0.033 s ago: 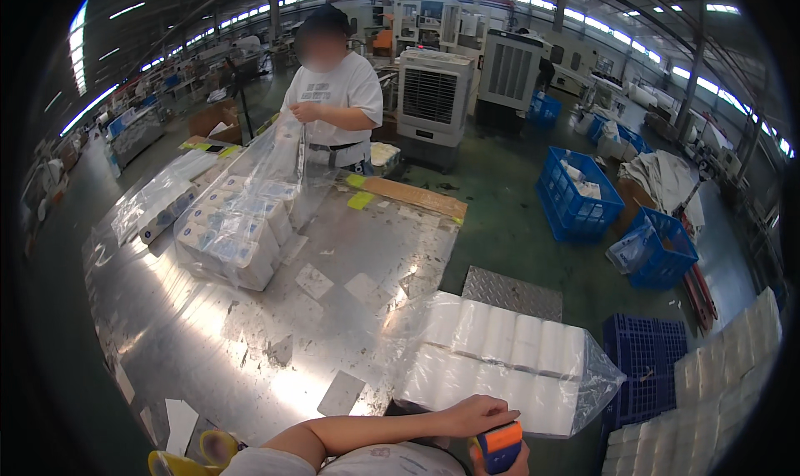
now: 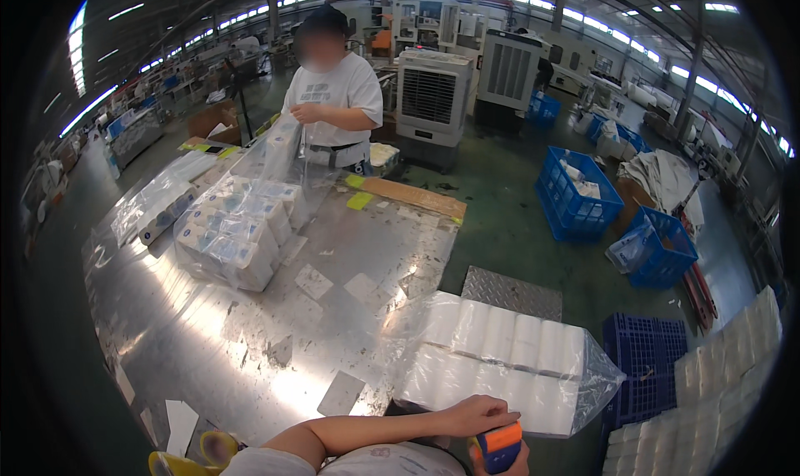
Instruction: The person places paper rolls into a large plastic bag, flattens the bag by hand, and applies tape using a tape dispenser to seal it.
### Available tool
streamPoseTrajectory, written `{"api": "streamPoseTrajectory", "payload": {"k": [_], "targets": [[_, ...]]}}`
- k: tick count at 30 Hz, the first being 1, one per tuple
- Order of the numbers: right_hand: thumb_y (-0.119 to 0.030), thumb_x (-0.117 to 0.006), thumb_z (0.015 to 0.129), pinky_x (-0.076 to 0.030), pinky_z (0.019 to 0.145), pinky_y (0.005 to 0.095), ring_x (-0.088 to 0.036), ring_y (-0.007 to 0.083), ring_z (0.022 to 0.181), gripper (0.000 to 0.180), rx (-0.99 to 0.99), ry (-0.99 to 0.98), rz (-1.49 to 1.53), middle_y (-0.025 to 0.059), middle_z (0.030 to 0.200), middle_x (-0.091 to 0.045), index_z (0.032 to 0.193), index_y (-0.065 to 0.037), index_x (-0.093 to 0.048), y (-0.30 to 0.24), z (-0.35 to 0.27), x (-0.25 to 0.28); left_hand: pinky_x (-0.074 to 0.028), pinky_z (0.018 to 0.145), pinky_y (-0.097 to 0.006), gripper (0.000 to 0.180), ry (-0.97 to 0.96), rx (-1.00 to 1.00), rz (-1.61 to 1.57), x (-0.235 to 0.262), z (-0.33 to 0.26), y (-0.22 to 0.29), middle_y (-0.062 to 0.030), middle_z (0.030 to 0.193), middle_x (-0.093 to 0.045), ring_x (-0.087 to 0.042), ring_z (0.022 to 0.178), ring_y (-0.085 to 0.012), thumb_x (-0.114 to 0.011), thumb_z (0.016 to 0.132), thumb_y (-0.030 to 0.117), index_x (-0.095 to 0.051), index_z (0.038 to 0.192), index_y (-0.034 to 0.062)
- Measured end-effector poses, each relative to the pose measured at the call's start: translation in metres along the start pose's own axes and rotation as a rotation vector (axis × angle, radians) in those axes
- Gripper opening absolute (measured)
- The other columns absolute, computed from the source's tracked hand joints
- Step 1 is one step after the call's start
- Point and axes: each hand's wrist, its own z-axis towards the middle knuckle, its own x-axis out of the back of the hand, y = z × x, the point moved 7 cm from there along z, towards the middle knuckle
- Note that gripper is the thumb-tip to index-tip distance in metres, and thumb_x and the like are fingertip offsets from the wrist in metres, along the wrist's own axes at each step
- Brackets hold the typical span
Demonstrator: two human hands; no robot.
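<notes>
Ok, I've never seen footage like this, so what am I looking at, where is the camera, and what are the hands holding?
There is no machine here: a person works with bare hands, and the camera sits on that person's head, looking down through a wide lens that bends straight edges. At the bottom edge, the left hand rests against a clear bag of white paper rolls lying at the near end of a shiny metal table. The right hand grips an orange and blue tape dispenser. Across the table, a co-worker handles a second clear bag of wrapped packs. Blue crates stand on the green floor to the right.
</notes>
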Motion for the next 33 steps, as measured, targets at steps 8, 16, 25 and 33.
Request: {"api": "streamPoseTrajectory", "payload": {"k": [8, 16, 25, 33], "targets": [[-0.039, -0.079, 0.061, -0.05, 0.069, 0.0367, -0.062, 0.032, 0.079, 0.07, -0.026, -0.027, 0.027, 0.02, 0.088, -0.062, 0.111, -0.001, -0.051, 0.006, -0.002, -0.004, -0.035, 0.052, -0.026, 0.036, 0.012, 0.032, -0.013, 0.0, 0.005, -0.018, -0.0021, 0.056, -0.043, -0.037, 0.057, -0.0079, -0.051, 0.09, 0.03, -0.052, 0.071, 0.0002], [-0.04, -0.079, 0.061, -0.05, 0.068, 0.0363, -0.063, 0.0309, 0.078, 0.067, -0.027, -0.016, 0.025, 0.0196, 0.087, -0.062, 0.109, -0.001, -0.052, 0.002, -0.002, -0.005, -0.032, 0.049, -0.026, 0.038, 0.012, 0.052, -0.038, 0.001, 0.004, -0.026, -0.0005, 0.054, -0.038, -0.033, 0.055, -0.008, -0.051, 0.09, 0.031, -0.047, 0.067, 0.0009], [-0.04, -0.079, 0.061, -0.05, 0.069, 0.0354, -0.063, 0.0294, 0.078, 0.068, -0.049, -0.036, 0.044, 0.0189, 0.087, -0.062, 0.11, -0.002, -0.053, 0.003, -0.003, -0.01, -0.033, 0.049, -0.028, 0.041, 0.065, 0.035, -0.011, 0.006, 0.002, -0.034, -0.0036, 0.053, -0.041, -0.035, 0.053, -0.0099, -0.052, 0.089, 0.034, -0.049, 0.067, 0.0003], [-0.044, -0.078, 0.06, -0.05, 0.071, 0.0368, -0.062, 0.032, 0.082, 0.071, -0.089, -0.056, 0.043, 0.0192, 0.09, -0.062, 0.111, -0.003, -0.052, -0.001, -0.003, -0.012, -0.034, 0.049, -0.029, 0.041, 0.081, 0.021, -0.001, 0.008, 0.0, -0.035, -0.0053, 0.053, -0.042, -0.036, 0.052, -0.0108, -0.052, 0.088, 0.034, -0.05, 0.067, -0.0004]]}}
